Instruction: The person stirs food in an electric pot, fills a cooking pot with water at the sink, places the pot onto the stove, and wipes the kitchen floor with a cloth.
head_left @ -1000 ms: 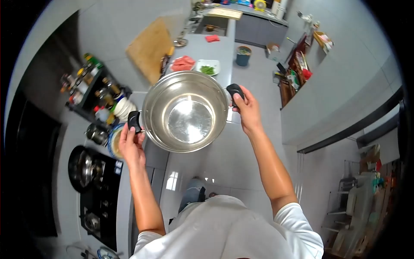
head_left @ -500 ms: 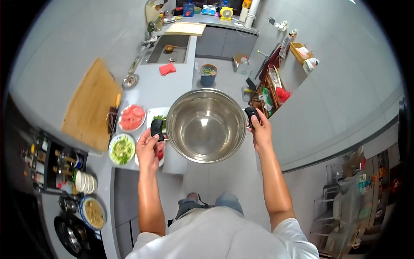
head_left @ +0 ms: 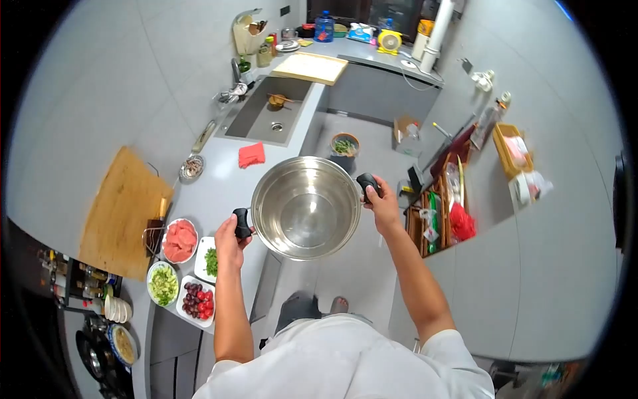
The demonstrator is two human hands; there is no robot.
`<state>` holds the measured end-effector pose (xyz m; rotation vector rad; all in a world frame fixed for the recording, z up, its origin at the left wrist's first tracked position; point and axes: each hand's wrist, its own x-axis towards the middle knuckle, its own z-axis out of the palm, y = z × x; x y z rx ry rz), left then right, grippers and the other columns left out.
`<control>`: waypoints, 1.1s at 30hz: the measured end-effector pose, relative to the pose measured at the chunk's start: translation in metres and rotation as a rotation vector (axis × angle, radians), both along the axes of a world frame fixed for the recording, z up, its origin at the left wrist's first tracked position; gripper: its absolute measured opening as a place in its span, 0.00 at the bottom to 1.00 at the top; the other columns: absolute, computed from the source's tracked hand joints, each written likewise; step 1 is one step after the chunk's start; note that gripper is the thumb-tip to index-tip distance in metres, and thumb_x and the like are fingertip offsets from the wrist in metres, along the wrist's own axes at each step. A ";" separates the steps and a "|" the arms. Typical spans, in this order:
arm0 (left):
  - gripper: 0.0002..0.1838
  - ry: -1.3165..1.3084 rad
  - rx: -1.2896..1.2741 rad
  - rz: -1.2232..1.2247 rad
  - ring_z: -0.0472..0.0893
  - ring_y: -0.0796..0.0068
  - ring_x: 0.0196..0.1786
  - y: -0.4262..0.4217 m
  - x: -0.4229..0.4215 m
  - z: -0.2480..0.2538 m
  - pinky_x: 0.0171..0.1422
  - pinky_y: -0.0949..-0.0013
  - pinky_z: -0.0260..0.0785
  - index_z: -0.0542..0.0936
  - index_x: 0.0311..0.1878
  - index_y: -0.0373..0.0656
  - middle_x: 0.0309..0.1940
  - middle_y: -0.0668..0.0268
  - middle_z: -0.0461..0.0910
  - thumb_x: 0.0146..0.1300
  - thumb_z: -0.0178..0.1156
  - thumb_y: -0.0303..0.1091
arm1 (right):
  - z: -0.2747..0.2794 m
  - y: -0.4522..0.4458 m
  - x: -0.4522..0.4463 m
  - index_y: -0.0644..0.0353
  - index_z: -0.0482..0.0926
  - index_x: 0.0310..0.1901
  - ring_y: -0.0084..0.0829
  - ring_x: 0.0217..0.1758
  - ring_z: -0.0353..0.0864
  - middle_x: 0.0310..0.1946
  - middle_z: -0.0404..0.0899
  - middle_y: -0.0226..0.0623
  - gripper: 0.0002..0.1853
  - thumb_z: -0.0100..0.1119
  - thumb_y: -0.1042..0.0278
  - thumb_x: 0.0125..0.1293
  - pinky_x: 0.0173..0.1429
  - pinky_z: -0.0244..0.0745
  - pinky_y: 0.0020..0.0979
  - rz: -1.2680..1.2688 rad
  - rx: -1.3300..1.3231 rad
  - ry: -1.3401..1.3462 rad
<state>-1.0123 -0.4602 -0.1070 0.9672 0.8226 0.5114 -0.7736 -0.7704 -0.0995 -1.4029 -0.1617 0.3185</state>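
A wide steel pot [head_left: 306, 208] with nothing in it hangs level in front of me, over the counter's edge and the floor. My left hand [head_left: 232, 241] is closed around its left black handle [head_left: 242, 223], and my right hand [head_left: 383, 201] grips the right one [head_left: 367, 187]. Just beyond the pot's left rim, a folded red cloth [head_left: 251, 155] lies on the counter. Close to my left forearm are a plate of chopped greens [head_left: 210, 261], partly hidden, and a plate of grapes and red fruit [head_left: 198, 301].
A sink [head_left: 266, 110] holding a ladle lies ahead, with a pale board [head_left: 310, 68] across its far end. Pink meat slices [head_left: 180, 241] and a cutting board [head_left: 123, 216] are at the left. A bin [head_left: 344, 146] and a rack [head_left: 435, 216] stand on the floor.
The view has advanced along the counter, bringing the sink nearer, and the stove has slid toward the lower left. The pot has come close to the red cloth, still held by both hands.
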 end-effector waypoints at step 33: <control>0.21 0.164 -0.195 0.792 0.85 0.63 0.43 0.263 0.480 -0.138 0.42 0.60 0.85 0.75 0.57 0.35 0.46 0.57 0.83 0.79 0.52 0.46 | -0.118 0.653 0.619 0.46 0.77 0.66 0.34 0.32 0.85 0.48 0.85 0.44 0.20 0.56 0.63 0.74 0.40 0.82 0.36 0.840 -0.478 -0.239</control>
